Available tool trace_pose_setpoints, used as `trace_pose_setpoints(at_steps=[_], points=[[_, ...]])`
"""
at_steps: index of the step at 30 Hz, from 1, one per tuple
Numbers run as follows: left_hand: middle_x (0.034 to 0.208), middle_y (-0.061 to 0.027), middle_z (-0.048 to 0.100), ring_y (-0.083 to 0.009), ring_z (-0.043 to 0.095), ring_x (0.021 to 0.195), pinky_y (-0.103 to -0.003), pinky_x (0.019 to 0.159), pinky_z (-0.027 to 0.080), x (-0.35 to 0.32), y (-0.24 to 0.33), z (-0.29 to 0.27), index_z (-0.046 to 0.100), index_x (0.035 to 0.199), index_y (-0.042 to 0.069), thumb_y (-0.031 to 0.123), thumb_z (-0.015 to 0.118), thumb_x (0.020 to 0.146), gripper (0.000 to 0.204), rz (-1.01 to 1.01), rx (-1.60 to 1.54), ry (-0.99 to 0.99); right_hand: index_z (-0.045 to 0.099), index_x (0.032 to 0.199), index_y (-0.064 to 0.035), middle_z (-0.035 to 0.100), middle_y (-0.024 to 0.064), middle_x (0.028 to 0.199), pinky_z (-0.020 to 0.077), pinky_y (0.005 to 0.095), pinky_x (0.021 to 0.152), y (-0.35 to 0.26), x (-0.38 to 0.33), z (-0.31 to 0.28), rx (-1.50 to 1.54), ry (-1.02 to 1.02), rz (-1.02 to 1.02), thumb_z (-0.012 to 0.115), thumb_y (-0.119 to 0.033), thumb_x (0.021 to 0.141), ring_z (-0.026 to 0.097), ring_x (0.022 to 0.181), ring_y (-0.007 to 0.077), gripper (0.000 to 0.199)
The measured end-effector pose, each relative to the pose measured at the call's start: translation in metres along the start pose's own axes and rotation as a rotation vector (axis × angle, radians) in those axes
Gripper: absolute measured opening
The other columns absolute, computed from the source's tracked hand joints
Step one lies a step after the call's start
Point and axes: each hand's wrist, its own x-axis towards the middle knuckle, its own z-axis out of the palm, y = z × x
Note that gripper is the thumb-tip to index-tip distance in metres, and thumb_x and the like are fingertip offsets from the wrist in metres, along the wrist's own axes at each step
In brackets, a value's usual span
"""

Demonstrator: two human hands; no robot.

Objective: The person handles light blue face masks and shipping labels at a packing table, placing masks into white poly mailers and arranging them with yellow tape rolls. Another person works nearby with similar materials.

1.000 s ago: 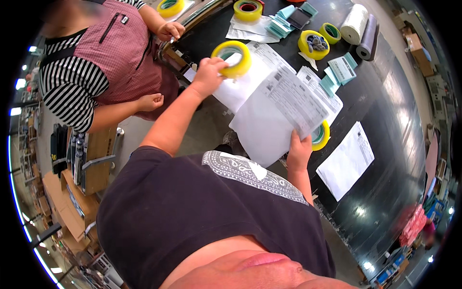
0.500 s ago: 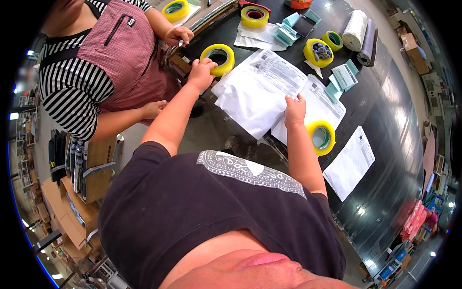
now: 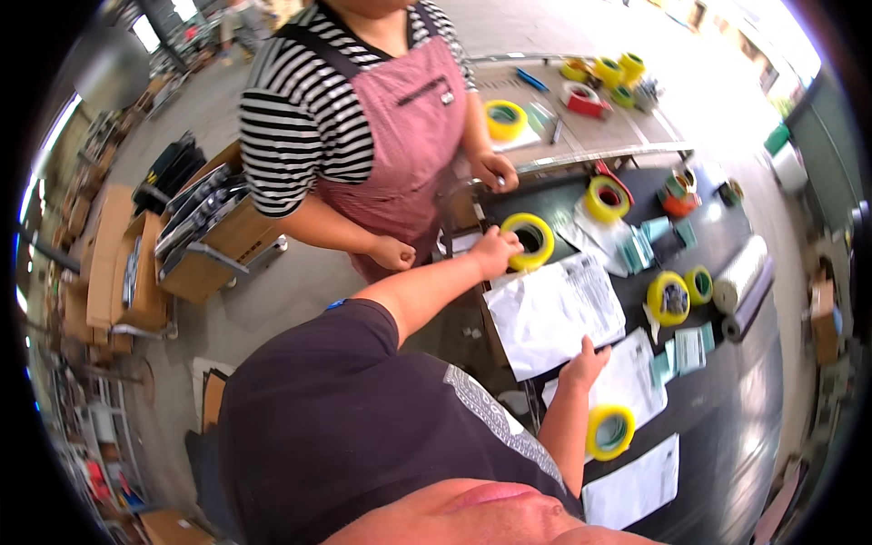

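My left hand (image 3: 498,252) is closed on the near side of a yellow tape roll (image 3: 543,238), which stands at the table's left edge. With the thumb and fingers of my right hand (image 3: 584,365) I grip the lower right edge of a white printed sheet (image 3: 545,322), crumpled on its left part. More white printed papers (image 3: 636,381) lie under and beside that hand. Just below them rests another yellow tape roll (image 3: 596,434), near my right forearm. A separate white sheet (image 3: 633,486) lies at the near end of the table.
A co-worker in a pink apron (image 3: 409,118) stands at the left of the black table (image 3: 727,400). Tape rolls (image 3: 669,300), teal-edged cards (image 3: 686,350) and rolled sheeting (image 3: 740,272) occupy its far right. Boxes on a cart (image 3: 209,254) stand at left.
My view has swung left and up, bringing the co-worker and a second table further into it. Both hands keep their holds on the tape roll and the sheet.
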Motion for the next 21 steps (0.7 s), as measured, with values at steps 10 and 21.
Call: trace_pose_setpoints(at_steps=[10,21], points=[[0.119,-0.0043,0.056,-0.0344,0.05,0.107,-0.037,0.095,0.044,0.01,0.019,-0.02,0.065,0.116,0.013,0.007,0.065,0.075,0.042,-0.193,-0.089,-0.181,0.055,0.108,0.005,0.062,0.0136,0.105,0.0509,0.0375,0.083,0.007,0.024,-0.013,-0.065,0.094,0.223,0.059,-0.006,0.085,0.062,0.094,0.0261,0.026],[0.116,-0.0056,0.059,-0.0371,0.051,0.108,-0.039,0.094,0.045,0.02,0.011,-0.022,0.069,0.102,0.016,0.01,0.067,0.075,0.028,-0.209,-0.101,-0.236,0.052,0.105,0.0122,0.062,0.0217,0.106,0.0494,0.038,0.086,0.026,0.028,-0.019,-0.432,0.156,-0.044,0.055,-0.005,0.086,0.062,0.095,0.0281,0.026]])
